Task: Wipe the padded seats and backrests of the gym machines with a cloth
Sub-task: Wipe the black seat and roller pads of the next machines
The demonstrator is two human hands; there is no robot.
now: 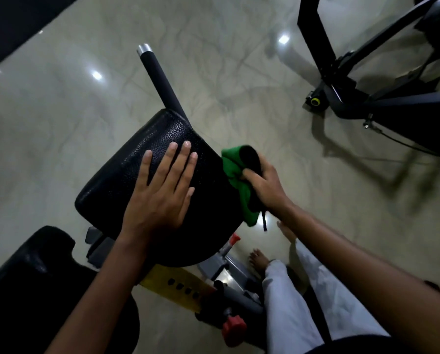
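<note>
The left hand point(162, 190) is lying flat, fingers straight, steadying the padded seat point(127, 180); the right hand point(261, 185) is gripping the green cloth point(235, 175) bunched against the seat's right edge, just right of the left fingertips; the seat's long axis is running diagonally, so the right hand is likely nearer for wiping.

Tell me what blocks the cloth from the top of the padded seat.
The left hand lies flat across the padded seat, covering its middle. The right hand holds the cloth at the seat's right edge.
</note>
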